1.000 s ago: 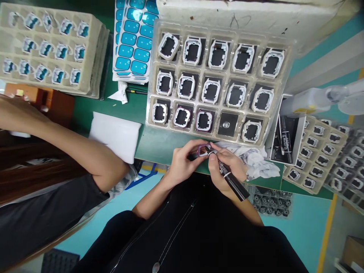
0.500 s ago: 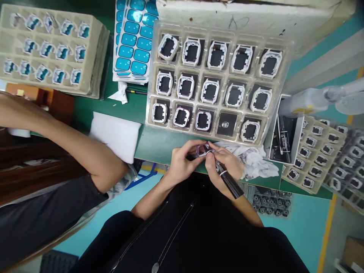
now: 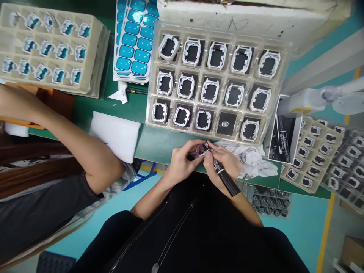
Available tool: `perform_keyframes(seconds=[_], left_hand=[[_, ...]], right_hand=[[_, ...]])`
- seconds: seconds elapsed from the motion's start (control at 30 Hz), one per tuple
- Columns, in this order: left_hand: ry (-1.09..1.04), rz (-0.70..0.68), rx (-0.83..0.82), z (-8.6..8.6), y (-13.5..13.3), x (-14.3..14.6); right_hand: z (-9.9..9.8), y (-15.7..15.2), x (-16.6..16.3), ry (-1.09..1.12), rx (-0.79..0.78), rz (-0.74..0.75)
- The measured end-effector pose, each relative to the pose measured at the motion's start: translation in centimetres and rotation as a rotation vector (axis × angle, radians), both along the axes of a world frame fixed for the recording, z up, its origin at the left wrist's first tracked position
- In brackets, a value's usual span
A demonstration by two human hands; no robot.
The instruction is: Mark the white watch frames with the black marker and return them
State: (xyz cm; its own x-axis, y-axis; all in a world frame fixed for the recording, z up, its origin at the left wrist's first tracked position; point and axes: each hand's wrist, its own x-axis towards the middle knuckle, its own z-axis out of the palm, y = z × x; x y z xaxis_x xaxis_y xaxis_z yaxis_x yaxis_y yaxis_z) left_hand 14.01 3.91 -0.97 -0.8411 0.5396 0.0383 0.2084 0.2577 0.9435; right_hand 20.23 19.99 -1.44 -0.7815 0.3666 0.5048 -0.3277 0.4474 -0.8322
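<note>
My left hand (image 3: pixel 183 161) is closed around a small purple-rimmed frame (image 3: pixel 198 150), shaped like a watch case. In my right hand (image 3: pixel 223 163) is a black marker pen (image 3: pixel 227 180), its tip end at the frame. Fingers of both hands hide much of the frame, so I cannot tell whether the tip touches it. Just beyond my hands sits a clear plastic tray (image 3: pixel 187 133) of white frames; two in its near row have purple rims, and one near-row pocket holds no frame. A crumpled white cloth (image 3: pixel 257 161) lies beside my right hand.
A box (image 3: pixel 292 151) with black markers stands at the right, beside more trays (image 3: pixel 318 161) of frames. To the left are a white foam sheet (image 3: pixel 115 136), teal sticker sheets (image 3: pixel 132 49), a tray stack (image 3: pixel 93 57) and a co-worker's arm (image 3: pixel 74 140).
The marker's back end has shifted slightly left and up, with my right hand. My left hand keeps its hold on the frame. At the left, the co-worker's arm has moved a little.
</note>
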Motion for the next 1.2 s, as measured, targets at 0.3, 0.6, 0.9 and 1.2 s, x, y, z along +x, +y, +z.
perform_keyframes(seconds=[0.3, 0.6, 0.9, 1.2], left_hand=[[-0.016, -0.015, 0.006, 0.1, 0.0, 0.0], [-0.165, -0.018, 0.167, 0.2, 0.3, -0.1], [-0.173, -0.02, 0.161, -0.4, 0.0, -0.3], [-0.19, -0.007, 0.185, 0.2, 0.3, -0.5]], right_hand=[[-0.1, -0.1, 0.1, -0.031, -0.122, -0.064], [-0.6, -0.2, 0.1, 0.119, -0.214, -0.004], [-0.4, -0.3, 0.0, 0.071, -0.134, -0.026], [-1.2, -0.4, 0.0, 0.164, -0.31, -0.012]])
